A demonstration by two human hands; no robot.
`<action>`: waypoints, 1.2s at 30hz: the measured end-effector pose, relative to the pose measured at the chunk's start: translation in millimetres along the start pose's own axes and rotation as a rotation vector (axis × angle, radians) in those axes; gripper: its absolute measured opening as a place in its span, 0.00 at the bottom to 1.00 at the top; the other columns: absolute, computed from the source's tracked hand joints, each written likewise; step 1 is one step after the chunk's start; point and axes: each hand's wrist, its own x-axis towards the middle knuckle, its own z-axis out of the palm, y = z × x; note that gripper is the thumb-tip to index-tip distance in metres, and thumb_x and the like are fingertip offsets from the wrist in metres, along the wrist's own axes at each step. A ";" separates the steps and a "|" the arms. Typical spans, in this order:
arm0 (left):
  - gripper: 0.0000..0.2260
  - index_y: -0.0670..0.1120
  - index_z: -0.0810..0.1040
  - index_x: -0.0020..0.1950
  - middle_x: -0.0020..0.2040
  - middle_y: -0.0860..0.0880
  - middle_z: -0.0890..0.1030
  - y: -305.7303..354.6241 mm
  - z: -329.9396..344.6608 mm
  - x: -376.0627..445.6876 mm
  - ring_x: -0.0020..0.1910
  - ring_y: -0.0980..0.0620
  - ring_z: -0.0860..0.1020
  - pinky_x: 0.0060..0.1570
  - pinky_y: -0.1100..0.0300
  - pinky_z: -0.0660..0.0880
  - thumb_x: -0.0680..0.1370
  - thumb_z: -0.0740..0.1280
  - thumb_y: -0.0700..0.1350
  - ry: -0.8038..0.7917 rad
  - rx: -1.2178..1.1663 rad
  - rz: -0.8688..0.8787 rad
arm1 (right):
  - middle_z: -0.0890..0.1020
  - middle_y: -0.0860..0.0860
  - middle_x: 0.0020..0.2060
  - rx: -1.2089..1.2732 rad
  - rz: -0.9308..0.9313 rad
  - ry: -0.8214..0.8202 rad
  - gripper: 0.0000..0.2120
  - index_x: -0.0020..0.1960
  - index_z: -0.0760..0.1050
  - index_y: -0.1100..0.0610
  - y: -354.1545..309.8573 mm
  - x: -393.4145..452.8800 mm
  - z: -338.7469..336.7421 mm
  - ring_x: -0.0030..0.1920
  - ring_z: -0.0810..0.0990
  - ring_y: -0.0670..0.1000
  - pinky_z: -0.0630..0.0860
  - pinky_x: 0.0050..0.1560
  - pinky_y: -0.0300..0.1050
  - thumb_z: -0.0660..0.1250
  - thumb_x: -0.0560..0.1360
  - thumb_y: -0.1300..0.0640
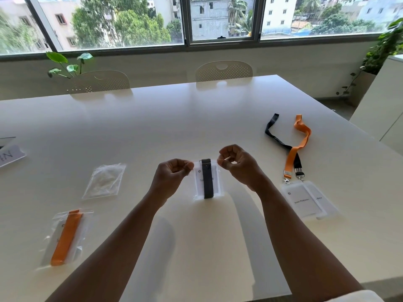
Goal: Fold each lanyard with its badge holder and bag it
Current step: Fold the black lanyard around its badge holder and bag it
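A clear bag [219,188] holding a folded black lanyard [207,179] and its white badge holder hangs upright above the table's middle. My left hand [172,173] pinches the bag's top left corner and my right hand [238,164] pinches its top right corner. At the front left lies a bagged orange lanyard [65,236] with its badge. An empty clear bag [104,180] rests left of my hands. To the right lie an unfolded orange lanyard [298,144] and an unfolded black lanyard [278,140], each clipped to a badge holder [303,201].
The white table [174,118] has its front edge close to me and its right edge beside a white cabinet [379,110]. Two white chairs [224,70] stand at the far side under the window. Paper sheets [9,154] lie at the far left edge.
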 end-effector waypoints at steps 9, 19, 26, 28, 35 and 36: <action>0.07 0.49 0.85 0.45 0.39 0.52 0.86 4.0 6.2 -4.6 0.40 0.59 0.82 0.42 0.67 0.77 0.72 0.75 0.52 0.019 -0.018 -0.008 | 0.84 0.47 0.41 0.097 0.033 0.003 0.13 0.54 0.76 0.53 -0.9 -2.1 -3.8 0.35 0.81 0.38 0.75 0.33 0.30 0.76 0.71 0.57; 0.07 0.46 0.84 0.51 0.41 0.50 0.86 5.0 6.0 -21.6 0.41 0.56 0.84 0.45 0.64 0.81 0.75 0.73 0.47 0.151 -0.150 -0.060 | 0.85 0.50 0.38 0.227 0.025 -0.082 0.10 0.45 0.78 0.55 -2.4 0.0 -3.1 0.38 0.83 0.44 0.76 0.37 0.33 0.77 0.68 0.63; 0.03 0.48 0.84 0.48 0.37 0.53 0.85 1.5 1.5 -31.7 0.36 0.62 0.82 0.39 0.73 0.75 0.78 0.72 0.45 0.280 0.011 -0.012 | 0.86 0.48 0.37 0.224 0.032 -0.166 0.13 0.43 0.74 0.54 -4.0 4.4 11.4 0.36 0.83 0.44 0.74 0.32 0.32 0.77 0.69 0.65; 0.02 0.49 0.84 0.47 0.37 0.54 0.85 1.8 -3.7 -36.2 0.37 0.62 0.82 0.39 0.73 0.75 0.77 0.72 0.46 0.309 0.019 -0.019 | 0.86 0.49 0.37 0.233 0.026 -0.164 0.13 0.44 0.73 0.55 -5.3 5.0 18.7 0.38 0.83 0.48 0.80 0.38 0.41 0.77 0.68 0.64; 0.05 0.50 0.86 0.42 0.36 0.54 0.86 8.9 -47.6 -46.2 0.35 0.61 0.82 0.40 0.66 0.77 0.74 0.75 0.50 0.362 0.030 -0.089 | 0.85 0.56 0.41 0.349 0.071 -0.208 0.12 0.48 0.75 0.60 -12.9 6.9 53.7 0.38 0.86 0.53 0.84 0.45 0.47 0.76 0.70 0.63; 0.05 0.49 0.86 0.42 0.36 0.54 0.86 9.6 -55.0 -48.1 0.34 0.61 0.82 0.40 0.65 0.77 0.74 0.75 0.50 0.363 0.025 -0.104 | 0.84 0.56 0.40 0.362 0.083 -0.221 0.11 0.48 0.75 0.59 -14.8 7.3 60.8 0.38 0.86 0.54 0.84 0.45 0.48 0.76 0.70 0.64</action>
